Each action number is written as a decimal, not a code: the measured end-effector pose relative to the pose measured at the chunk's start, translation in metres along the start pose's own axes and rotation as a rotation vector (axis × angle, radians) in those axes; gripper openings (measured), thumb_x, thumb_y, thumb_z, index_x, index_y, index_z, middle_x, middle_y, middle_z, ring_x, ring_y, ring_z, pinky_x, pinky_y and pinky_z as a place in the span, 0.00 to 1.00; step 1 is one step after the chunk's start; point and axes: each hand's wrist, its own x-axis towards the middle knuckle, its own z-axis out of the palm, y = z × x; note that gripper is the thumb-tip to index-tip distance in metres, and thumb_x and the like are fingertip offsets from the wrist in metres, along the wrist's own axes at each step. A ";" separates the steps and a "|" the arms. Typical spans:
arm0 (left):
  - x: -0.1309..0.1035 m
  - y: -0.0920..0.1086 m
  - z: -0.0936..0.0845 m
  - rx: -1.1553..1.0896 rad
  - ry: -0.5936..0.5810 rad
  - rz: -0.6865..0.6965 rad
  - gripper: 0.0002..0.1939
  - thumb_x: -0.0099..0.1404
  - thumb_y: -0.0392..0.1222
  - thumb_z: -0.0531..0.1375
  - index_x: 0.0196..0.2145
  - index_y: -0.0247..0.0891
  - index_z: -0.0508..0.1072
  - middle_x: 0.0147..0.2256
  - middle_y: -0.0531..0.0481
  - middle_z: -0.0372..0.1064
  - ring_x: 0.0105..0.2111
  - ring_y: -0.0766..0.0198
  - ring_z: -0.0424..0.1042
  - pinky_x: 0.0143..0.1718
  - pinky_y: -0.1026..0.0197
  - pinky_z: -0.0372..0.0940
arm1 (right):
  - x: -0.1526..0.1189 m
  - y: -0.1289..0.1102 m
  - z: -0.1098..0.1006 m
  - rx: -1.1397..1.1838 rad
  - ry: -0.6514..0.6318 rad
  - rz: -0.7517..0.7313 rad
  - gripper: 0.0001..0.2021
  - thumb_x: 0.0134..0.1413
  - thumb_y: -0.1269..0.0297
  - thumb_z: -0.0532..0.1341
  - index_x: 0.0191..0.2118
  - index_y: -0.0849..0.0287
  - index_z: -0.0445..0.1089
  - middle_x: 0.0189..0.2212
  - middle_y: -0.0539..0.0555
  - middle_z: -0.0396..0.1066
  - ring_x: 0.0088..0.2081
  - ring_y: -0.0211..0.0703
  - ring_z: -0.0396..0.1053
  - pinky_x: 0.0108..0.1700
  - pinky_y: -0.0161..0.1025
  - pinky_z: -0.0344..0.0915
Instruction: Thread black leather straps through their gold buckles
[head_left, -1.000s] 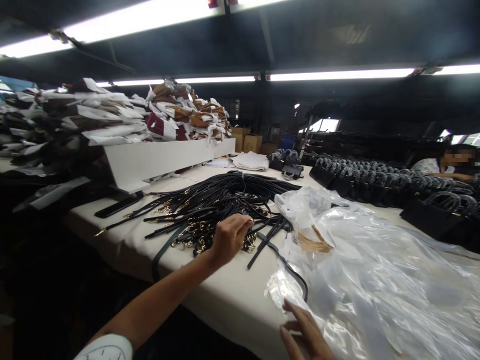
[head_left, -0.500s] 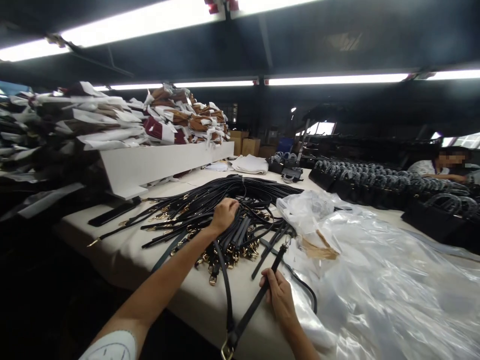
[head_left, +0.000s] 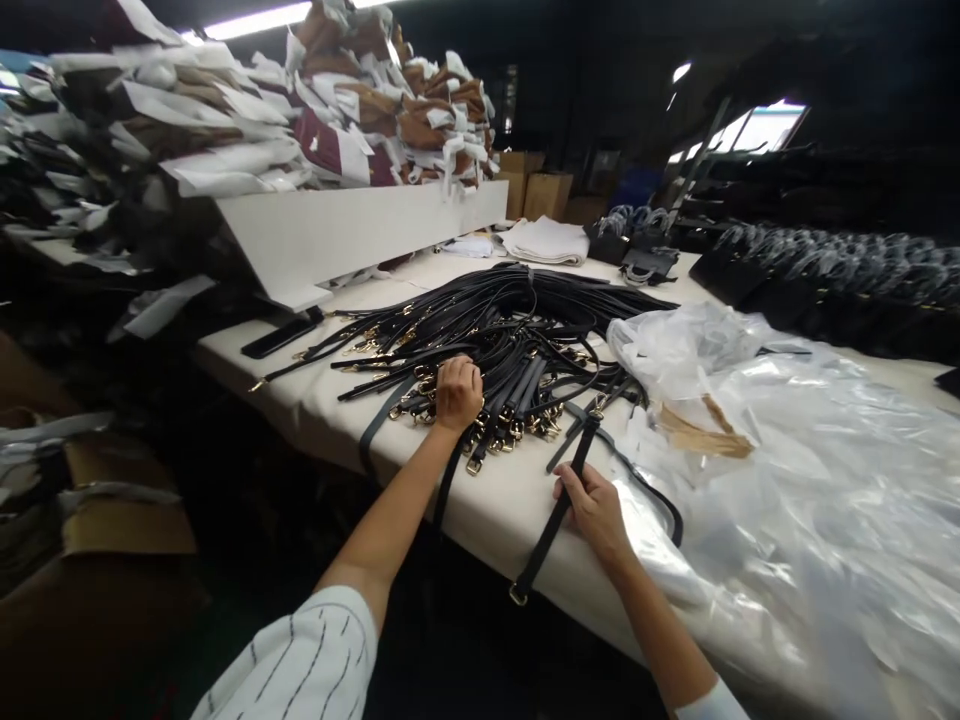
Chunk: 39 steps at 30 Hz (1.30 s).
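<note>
Two hands: both gripping straps.
Left hand [head_left: 457, 392]: shifted nearer on pile [head_left: 495, 340], fist clenched on straps.
Right hand [head_left: 596, 510]: still pinching one strap [head_left: 559, 510], pulled clear of pile.

I see a dim hall lit by a fluorescent ceiling tube [head_left: 259, 20] at the upper left and a bright window [head_left: 757, 128] at the upper right. Glare washes the crumpled clear plastic sheeting [head_left: 810, 470]; the lower left is black, and the edges bow.

The cloth-covered counter [head_left: 480, 505] carries a heap of black straps [head_left: 510, 340], clear plastic bags [head_left: 787, 480], folded white cloth [head_left: 546, 240] and rows of black handbags [head_left: 832, 290].
</note>
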 end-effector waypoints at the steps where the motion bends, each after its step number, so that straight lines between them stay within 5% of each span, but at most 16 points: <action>1: 0.001 0.001 0.001 0.005 0.011 0.004 0.14 0.70 0.41 0.46 0.40 0.36 0.70 0.47 0.40 0.69 0.51 0.54 0.63 0.57 0.51 0.57 | -0.002 -0.004 0.003 -0.004 0.021 -0.018 0.21 0.55 0.45 0.58 0.34 0.61 0.69 0.19 0.49 0.65 0.17 0.33 0.57 0.19 0.32 0.54; 3: 0.004 0.001 0.002 0.002 0.045 0.002 0.15 0.71 0.40 0.45 0.41 0.36 0.69 0.46 0.40 0.69 0.50 0.55 0.64 0.56 0.52 0.57 | -0.006 -0.013 0.019 0.037 0.006 -0.014 0.20 0.56 0.46 0.57 0.34 0.61 0.70 0.17 0.48 0.63 0.20 0.35 0.61 0.23 0.32 0.59; 6: 0.007 -0.001 -0.001 -0.006 0.107 -0.037 0.16 0.71 0.39 0.42 0.42 0.36 0.69 0.43 0.40 0.69 0.47 0.54 0.65 0.54 0.52 0.59 | -0.009 -0.023 0.064 0.123 -0.199 0.104 0.17 0.56 0.50 0.56 0.36 0.61 0.70 0.21 0.50 0.69 0.20 0.37 0.66 0.23 0.33 0.62; 9: 0.007 -0.004 -0.001 0.004 0.132 -0.074 0.17 0.72 0.40 0.41 0.41 0.35 0.68 0.42 0.38 0.68 0.45 0.52 0.65 0.51 0.50 0.60 | -0.006 -0.028 0.116 0.129 -0.328 0.188 0.11 0.51 0.58 0.59 0.31 0.62 0.71 0.21 0.50 0.71 0.13 0.35 0.61 0.15 0.32 0.53; 13: 0.007 -0.003 -0.001 0.020 0.115 -0.067 0.16 0.71 0.40 0.42 0.40 0.36 0.68 0.41 0.38 0.69 0.45 0.50 0.65 0.50 0.48 0.61 | -0.003 -0.038 0.156 0.129 -0.300 0.209 0.05 0.42 0.69 0.62 0.20 0.61 0.67 0.12 0.45 0.62 0.12 0.29 0.52 0.16 0.30 0.45; 16: 0.007 -0.007 -0.003 0.020 0.130 -0.063 0.14 0.70 0.38 0.44 0.40 0.36 0.68 0.40 0.40 0.70 0.44 0.51 0.66 0.49 0.50 0.62 | -0.014 -0.050 0.150 0.140 -0.302 0.189 0.09 0.39 0.72 0.61 0.16 0.60 0.61 0.10 0.42 0.56 0.14 0.28 0.49 0.18 0.30 0.42; 20: 0.021 -0.030 -0.014 0.029 0.156 -0.072 0.10 0.68 0.35 0.48 0.40 0.37 0.68 0.41 0.42 0.70 0.44 0.52 0.67 0.51 0.52 0.63 | -0.018 -0.078 0.098 0.284 -0.351 0.179 0.05 0.41 0.66 0.63 0.23 0.60 0.65 0.11 0.41 0.53 0.14 0.29 0.47 0.18 0.30 0.39; 25: 0.079 -0.076 -0.024 0.087 0.088 -0.096 0.11 0.64 0.33 0.51 0.44 0.34 0.68 0.45 0.39 0.69 0.49 0.51 0.66 0.54 0.51 0.62 | 0.025 -0.095 0.042 0.405 0.041 0.013 0.19 0.45 0.47 0.64 0.33 0.60 0.68 0.15 0.43 0.58 0.15 0.30 0.48 0.18 0.31 0.41; 28: 0.120 -0.099 -0.012 0.117 -0.013 -0.098 0.14 0.65 0.33 0.51 0.48 0.32 0.67 0.48 0.37 0.69 0.50 0.52 0.67 0.53 0.52 0.63 | 0.037 -0.064 0.046 0.183 0.254 -0.037 0.24 0.48 0.41 0.59 0.37 0.60 0.71 0.14 0.46 0.60 0.16 0.38 0.56 0.18 0.35 0.51; 33: 0.159 -0.123 0.029 0.182 -0.190 -0.107 0.15 0.67 0.35 0.52 0.51 0.32 0.67 0.49 0.42 0.70 0.49 0.57 0.70 0.51 0.51 0.65 | 0.037 -0.003 0.070 -0.059 0.254 -0.114 0.22 0.56 0.43 0.53 0.38 0.57 0.72 0.16 0.50 0.66 0.20 0.46 0.66 0.26 0.39 0.62; 39: 0.176 -0.127 0.055 0.331 -0.327 -0.118 0.14 0.65 0.41 0.53 0.42 0.30 0.71 0.46 0.31 0.70 0.46 0.41 0.71 0.44 0.44 0.65 | 0.045 -0.001 0.068 -0.176 0.247 -0.097 0.17 0.61 0.51 0.51 0.39 0.57 0.72 0.21 0.53 0.71 0.25 0.48 0.70 0.29 0.38 0.64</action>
